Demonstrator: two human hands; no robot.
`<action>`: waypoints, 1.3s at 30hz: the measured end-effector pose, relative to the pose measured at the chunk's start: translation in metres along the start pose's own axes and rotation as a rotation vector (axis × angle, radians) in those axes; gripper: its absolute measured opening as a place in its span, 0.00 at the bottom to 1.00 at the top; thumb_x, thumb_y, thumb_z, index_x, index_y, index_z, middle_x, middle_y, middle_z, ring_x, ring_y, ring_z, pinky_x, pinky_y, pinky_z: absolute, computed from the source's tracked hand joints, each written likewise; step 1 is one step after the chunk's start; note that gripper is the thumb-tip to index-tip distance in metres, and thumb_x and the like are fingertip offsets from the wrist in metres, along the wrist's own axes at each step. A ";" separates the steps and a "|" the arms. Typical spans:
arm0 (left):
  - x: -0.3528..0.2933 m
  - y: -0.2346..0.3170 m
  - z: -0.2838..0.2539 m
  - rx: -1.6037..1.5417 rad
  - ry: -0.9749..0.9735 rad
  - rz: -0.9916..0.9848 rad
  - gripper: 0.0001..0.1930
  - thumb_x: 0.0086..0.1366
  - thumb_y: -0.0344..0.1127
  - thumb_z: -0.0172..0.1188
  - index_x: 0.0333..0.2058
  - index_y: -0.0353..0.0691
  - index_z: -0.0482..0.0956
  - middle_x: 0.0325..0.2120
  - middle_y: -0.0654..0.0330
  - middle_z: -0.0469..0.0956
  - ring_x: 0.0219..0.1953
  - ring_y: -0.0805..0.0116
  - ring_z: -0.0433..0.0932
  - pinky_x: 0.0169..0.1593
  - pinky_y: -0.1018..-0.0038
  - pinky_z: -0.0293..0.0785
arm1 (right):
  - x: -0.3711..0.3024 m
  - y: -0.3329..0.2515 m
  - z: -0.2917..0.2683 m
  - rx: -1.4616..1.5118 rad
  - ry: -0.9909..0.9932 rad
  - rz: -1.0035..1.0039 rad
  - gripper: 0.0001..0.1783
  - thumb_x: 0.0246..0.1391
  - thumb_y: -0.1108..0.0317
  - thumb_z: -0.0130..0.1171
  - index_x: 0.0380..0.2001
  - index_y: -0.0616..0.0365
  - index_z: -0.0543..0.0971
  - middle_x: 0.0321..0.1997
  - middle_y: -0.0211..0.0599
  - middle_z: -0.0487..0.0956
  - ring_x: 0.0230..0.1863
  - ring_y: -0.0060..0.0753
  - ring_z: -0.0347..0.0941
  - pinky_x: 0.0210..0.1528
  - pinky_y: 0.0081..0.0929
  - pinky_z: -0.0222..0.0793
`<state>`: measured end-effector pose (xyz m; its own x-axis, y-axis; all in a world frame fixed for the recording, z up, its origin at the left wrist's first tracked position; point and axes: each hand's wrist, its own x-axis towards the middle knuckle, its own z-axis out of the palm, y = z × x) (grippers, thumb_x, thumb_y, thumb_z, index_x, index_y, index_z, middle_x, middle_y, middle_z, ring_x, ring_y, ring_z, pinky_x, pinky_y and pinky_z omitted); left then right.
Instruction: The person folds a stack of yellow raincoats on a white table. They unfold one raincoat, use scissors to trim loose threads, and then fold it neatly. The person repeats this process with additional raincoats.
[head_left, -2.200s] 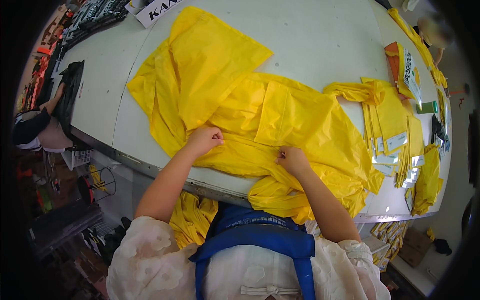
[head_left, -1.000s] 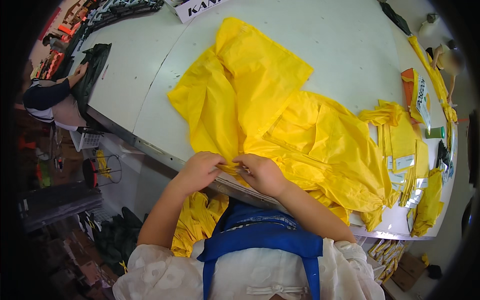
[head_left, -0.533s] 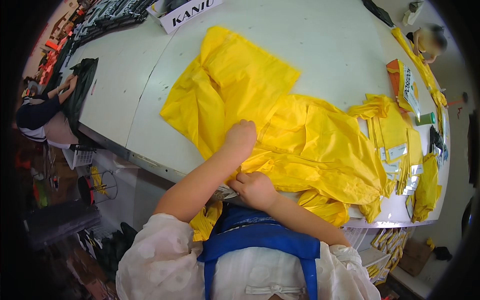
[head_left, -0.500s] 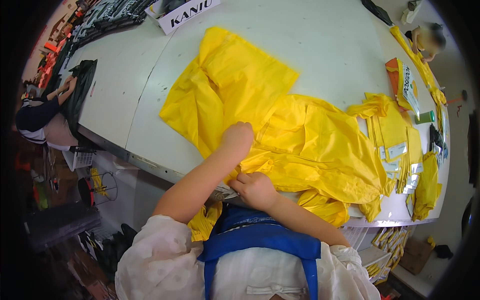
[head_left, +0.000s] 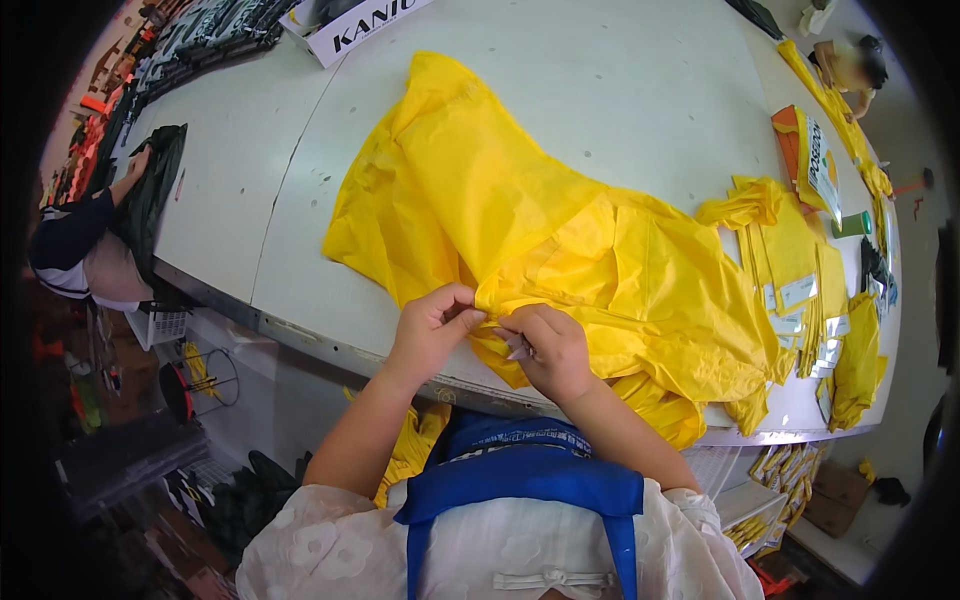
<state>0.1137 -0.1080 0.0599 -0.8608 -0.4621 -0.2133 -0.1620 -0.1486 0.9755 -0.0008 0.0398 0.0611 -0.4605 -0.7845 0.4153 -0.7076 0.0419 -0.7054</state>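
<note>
A glossy yellow garment (head_left: 590,260), which looks like a raincoat, lies spread and wrinkled along the near side of the white table. My left hand (head_left: 432,335) pinches its near edge between thumb and fingers. Close beside it on the right, my right hand (head_left: 552,352) is closed around a small silvery pointed tool (head_left: 517,346) that looks like thread snips; the fingers hide most of it. Both hands meet at a gathered fold of the yellow fabric, just above the table's front edge. Part of the yellow cloth hangs below that edge.
Flat yellow packs (head_left: 785,270) with white labels, an orange-and-white bag (head_left: 810,165) and a green cylinder (head_left: 853,224) stand at the right. A white box (head_left: 355,28) sits at the back. On the left, a co-worker handles dark cloth (head_left: 165,180); another person is far right.
My left hand has moved down and left to the garment's near edge. My right hand has risen, turning the silvery tool toward that edge. The fabric's far-left part has shifted and smoothed.
</note>
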 end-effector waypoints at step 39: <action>0.115 0.033 0.141 0.015 -0.032 0.367 0.47 0.50 0.29 0.71 0.64 0.40 0.49 0.56 0.57 0.63 0.57 0.66 0.65 0.58 0.68 0.65 | 0.002 0.119 -0.131 0.256 0.168 0.370 0.22 0.45 0.85 0.52 0.45 0.56 0.74 0.40 0.34 0.77 0.29 0.25 0.70 0.30 0.18 0.64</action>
<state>-0.0588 -0.0432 0.0753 -0.8777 -0.4541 0.1528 0.1537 0.0351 0.9875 -0.1554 0.1243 0.0531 -0.7515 -0.6341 0.1822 -0.3352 0.1291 -0.9333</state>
